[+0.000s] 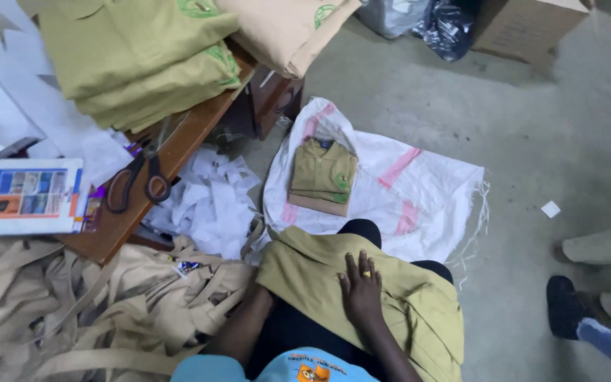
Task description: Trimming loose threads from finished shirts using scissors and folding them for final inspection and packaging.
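An olive-green shirt (305, 269) lies spread over my lap. My right hand (362, 293), with a ring on one finger, rests flat on it, palm down and holding nothing. My left forearm (242, 329) reaches to the shirt's left edge, and the hand itself is hidden under the cloth. In front of my knees a small pile of folded olive shirts (323, 173) sits on a white woven sack (426, 191) spread on the floor.
A wooden table (178, 141) at left holds a stack of olive shirts (136, 64), tan garments (284, 28), scissors (136, 180) and a booklet (33, 197). Beige fabric strips (93, 311) and white scraps (206, 205) litter the floor. Another person's feet (567, 304) stand at right.
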